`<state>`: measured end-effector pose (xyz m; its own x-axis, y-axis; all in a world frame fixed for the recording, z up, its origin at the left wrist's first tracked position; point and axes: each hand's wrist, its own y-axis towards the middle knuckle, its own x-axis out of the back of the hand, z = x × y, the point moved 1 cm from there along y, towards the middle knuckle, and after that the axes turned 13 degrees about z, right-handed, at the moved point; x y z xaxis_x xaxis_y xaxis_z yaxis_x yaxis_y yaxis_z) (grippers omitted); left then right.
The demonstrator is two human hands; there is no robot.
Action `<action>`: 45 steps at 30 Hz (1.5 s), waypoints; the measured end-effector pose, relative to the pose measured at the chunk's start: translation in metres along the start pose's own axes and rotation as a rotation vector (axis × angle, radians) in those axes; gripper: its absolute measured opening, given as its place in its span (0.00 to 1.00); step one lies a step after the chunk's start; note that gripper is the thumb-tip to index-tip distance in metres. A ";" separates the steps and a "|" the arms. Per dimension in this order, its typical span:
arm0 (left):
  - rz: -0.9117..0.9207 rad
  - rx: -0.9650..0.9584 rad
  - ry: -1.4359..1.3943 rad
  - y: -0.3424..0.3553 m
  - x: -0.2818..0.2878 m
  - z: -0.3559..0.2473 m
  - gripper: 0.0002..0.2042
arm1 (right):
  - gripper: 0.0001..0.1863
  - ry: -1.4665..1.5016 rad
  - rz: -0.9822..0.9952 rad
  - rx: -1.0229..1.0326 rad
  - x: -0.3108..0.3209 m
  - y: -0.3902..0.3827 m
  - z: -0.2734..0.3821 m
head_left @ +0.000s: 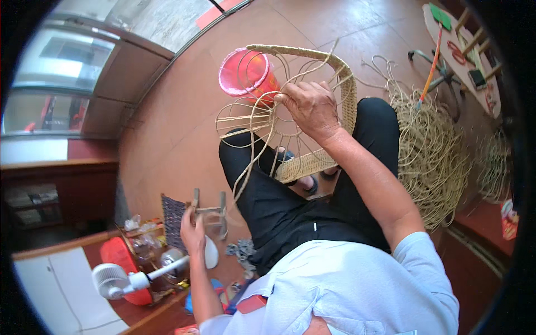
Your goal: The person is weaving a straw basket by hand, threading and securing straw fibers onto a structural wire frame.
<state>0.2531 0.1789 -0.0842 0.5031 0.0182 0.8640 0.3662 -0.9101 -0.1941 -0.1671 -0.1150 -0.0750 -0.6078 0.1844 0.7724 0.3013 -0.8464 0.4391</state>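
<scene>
A frame with a woven straw-coloured band (pixel 349 95) and thin wire loops (pixel 245 106) rests over my knees. My right hand (pixel 310 109) is closed at its middle, with thumb and fingertips pinching a straw-coloured cord (pixel 254 120). From there the cord loops down beside my left knee. My left hand (pixel 192 230) is held out to the left, apart from the frame, beside a small wooden stool (pixel 222 215). Its fingers are curled and slightly blurred; what they hold, if anything, cannot be made out.
A pink bucket (pixel 245 72) stands just beyond the frame. To the right lies a big heap of straw-coloured cord (pixel 430 151), with a green-headed, orange-handled tool (pixel 432 67) near it. At lower left are a white fan (pixel 114 279), a red basin (pixel 120 259) and a cluttered low table.
</scene>
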 end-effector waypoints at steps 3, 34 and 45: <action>-0.103 -0.361 -0.064 0.011 -0.033 -0.176 0.19 | 0.14 0.089 -0.042 0.000 -0.004 0.003 0.005; 0.253 -0.570 -0.512 0.052 -0.084 -0.306 0.35 | 0.06 0.131 0.010 0.089 0.004 -0.003 0.001; 0.423 -0.422 -1.348 0.088 -0.148 -0.329 0.45 | 0.15 0.012 0.129 0.091 0.008 -0.010 -0.007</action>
<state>-0.0464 -0.0399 -0.0764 0.9309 -0.1260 -0.3427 -0.1213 -0.9920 0.0353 -0.1798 -0.1089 -0.0767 -0.5683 0.0706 0.8198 0.4427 -0.8136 0.3769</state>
